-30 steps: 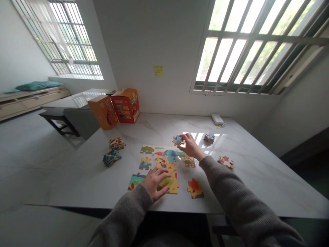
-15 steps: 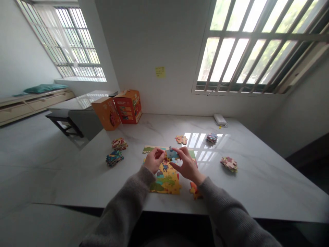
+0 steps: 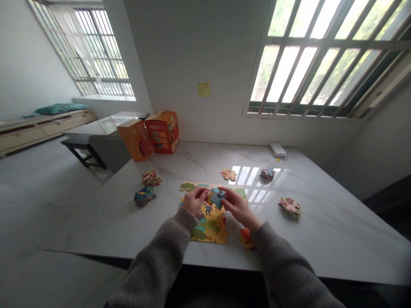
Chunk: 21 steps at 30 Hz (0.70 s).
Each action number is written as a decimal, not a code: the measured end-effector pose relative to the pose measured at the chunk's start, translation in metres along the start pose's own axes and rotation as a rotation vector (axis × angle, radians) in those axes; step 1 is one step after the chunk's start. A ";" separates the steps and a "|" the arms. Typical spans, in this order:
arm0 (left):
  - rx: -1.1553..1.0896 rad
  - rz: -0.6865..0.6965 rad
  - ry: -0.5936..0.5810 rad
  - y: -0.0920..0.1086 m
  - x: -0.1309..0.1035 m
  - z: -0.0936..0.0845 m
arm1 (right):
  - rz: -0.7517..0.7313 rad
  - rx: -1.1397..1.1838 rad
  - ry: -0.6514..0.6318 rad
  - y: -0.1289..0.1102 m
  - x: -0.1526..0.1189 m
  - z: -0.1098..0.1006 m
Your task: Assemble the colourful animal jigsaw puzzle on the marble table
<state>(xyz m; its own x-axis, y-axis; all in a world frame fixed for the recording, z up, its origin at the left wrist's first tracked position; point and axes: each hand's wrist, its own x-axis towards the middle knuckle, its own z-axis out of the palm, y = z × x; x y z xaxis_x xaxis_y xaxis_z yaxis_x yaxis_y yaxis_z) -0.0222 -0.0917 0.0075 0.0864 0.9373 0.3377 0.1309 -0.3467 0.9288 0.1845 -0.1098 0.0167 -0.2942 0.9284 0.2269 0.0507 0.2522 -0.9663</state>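
A partly joined, colourful jigsaw puzzle [image 3: 208, 229] lies on the table beneath my hands. Over its upper part is a blue puzzle piece [image 3: 217, 198], with my right hand [image 3: 236, 206] closed on its right edge between thumb and fingers. My left hand [image 3: 195, 201] is pinched at the piece's left side, its fingertips partly hiding what they grip. Loose orange puzzle pieces [image 3: 246, 239] lie by my right wrist, partly covered by the sleeve.
Stacks of puzzle pieces stand left, a red one [image 3: 150, 178] and a blue one [image 3: 145, 196], and right, a pink one [image 3: 290, 206] and a bluish one [image 3: 267, 173]. Yellow pieces [image 3: 228, 174] lie behind the puzzle. Orange boxes [image 3: 162, 132] and a white device [image 3: 278, 150] stand farther back.
My right hand's thumb and fingers have come closer together on the blue piece, which now shows more fully. My left hand stays pinched. The whole view has shifted slightly.
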 end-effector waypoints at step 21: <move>-0.260 -0.119 -0.018 0.007 0.002 0.002 | 0.086 0.031 0.101 -0.003 -0.005 0.007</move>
<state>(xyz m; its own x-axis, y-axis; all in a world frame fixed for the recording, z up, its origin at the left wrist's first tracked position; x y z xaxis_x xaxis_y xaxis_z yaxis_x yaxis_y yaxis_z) -0.0192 -0.0930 0.0146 0.1030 0.9692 0.2238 -0.1163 -0.2117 0.9704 0.1793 -0.1172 0.0171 -0.1919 0.9695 0.1523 0.0413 0.1630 -0.9858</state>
